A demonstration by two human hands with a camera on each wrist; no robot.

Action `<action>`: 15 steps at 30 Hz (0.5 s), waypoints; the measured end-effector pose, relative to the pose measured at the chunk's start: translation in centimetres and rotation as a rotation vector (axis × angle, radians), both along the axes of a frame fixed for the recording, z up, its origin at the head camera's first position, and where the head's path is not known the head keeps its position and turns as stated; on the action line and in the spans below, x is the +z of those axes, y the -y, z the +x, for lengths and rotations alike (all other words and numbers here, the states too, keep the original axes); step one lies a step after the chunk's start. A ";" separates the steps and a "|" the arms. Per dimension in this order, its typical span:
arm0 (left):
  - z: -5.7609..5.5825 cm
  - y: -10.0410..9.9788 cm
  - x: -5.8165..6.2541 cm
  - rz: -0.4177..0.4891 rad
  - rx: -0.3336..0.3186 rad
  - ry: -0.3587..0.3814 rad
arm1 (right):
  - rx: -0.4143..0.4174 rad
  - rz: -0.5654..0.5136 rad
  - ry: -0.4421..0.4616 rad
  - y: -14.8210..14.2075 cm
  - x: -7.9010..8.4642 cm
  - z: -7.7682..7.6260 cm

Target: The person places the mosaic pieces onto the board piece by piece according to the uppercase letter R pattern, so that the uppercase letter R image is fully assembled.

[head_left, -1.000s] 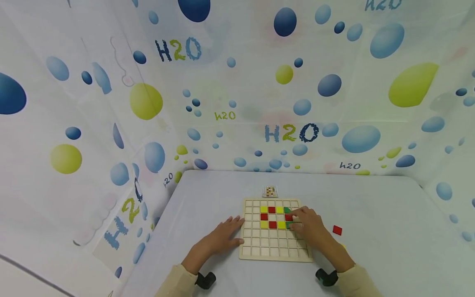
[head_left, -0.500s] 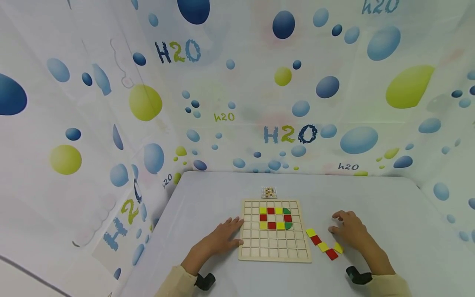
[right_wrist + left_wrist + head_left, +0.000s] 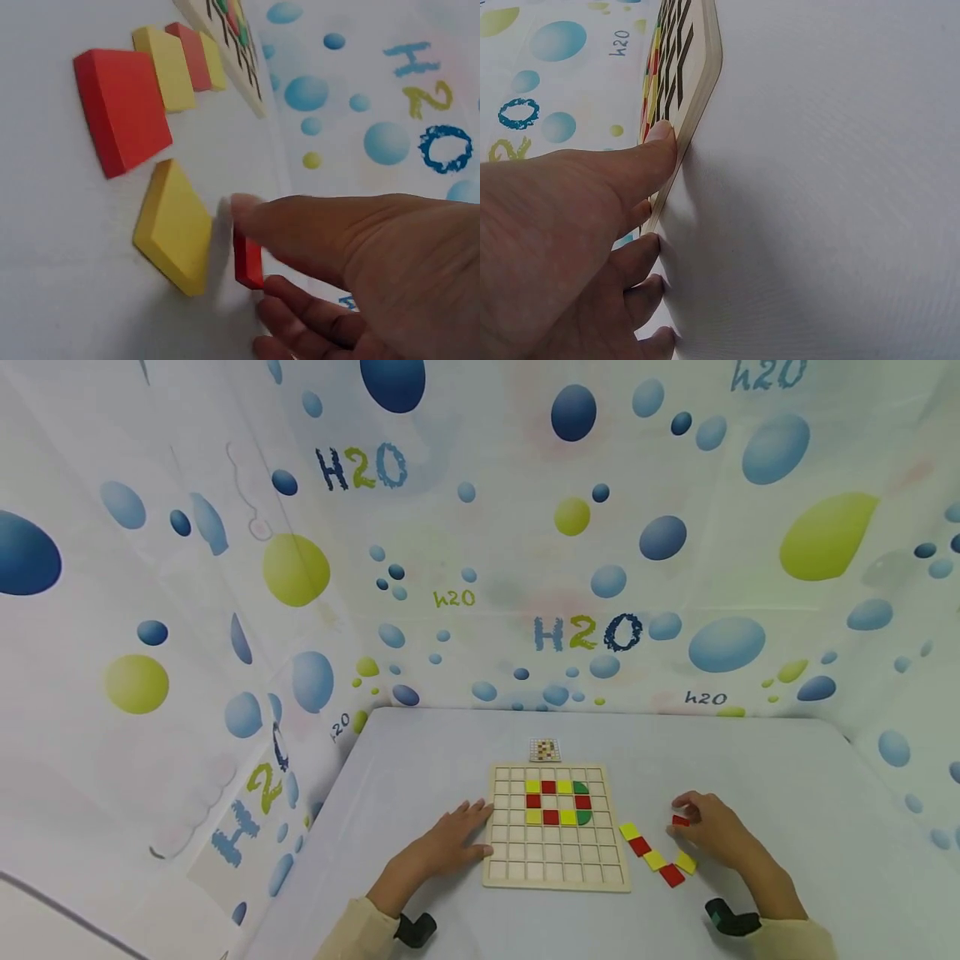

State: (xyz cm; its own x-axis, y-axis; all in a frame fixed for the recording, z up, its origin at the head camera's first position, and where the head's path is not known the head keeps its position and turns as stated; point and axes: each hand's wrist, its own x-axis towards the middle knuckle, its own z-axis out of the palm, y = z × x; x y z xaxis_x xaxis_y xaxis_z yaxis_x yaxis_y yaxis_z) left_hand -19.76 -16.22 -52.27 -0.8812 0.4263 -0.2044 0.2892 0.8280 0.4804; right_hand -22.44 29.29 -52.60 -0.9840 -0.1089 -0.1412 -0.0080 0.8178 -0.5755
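A square wooden grid board (image 3: 553, 853) lies on the table, bearing a ring of yellow, red and rounded green tiles (image 3: 582, 787) in its upper middle. My left hand (image 3: 452, 839) rests against the board's left edge, fingers extended; the left wrist view has its thumb on the rim. Right of the board, my right hand (image 3: 711, 828) pinches a red square tile (image 3: 248, 259) between thumb and fingers, close over the tabletop. A yellow tile (image 3: 174, 229) lies just beside that thumb. The fingers partly hide the red tile.
A row of loose yellow and red tiles (image 3: 654, 860) slants along the board's right side. A small pattern card (image 3: 545, 750) lies behind the board. A printed sheet (image 3: 480, 527) walls the table's back and left side.
My right hand has left the board's green tiles, moved right to the loose red tile and closed its fingers on it. The left hand has stayed at the board's edge.
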 end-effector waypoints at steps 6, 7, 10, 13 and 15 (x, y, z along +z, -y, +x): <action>-0.1 0.0 -0.2 -0.006 0.000 -0.003 | 0.027 -0.005 -0.051 -0.2 -0.9 0.1; -0.1 0.0 -0.2 -0.007 0.000 -0.003 | 0.028 -0.010 -0.065 -0.1 -1.1 0.1; -0.2 0.0 -0.3 -0.009 -0.002 -0.006 | 0.015 -0.016 -0.100 0.3 -1.6 0.1; -0.2 -0.1 -0.3 -0.010 0.005 -0.001 | 0.000 -0.010 -0.119 0.9 -1.9 -0.1; -0.2 -0.1 -0.3 -0.011 0.008 -0.001 | -0.011 -0.011 -0.112 1.4 -1.9 -0.4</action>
State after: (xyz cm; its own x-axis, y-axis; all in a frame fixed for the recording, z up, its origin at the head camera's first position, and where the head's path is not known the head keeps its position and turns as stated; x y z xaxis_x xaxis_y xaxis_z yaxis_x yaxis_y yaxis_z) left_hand -19.92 -16.14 -52.53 -0.8847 0.4174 -0.2078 0.2836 0.8355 0.4707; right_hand -22.83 27.87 -54.52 -0.9947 -0.0992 -0.0287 -0.0642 0.8121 -0.5800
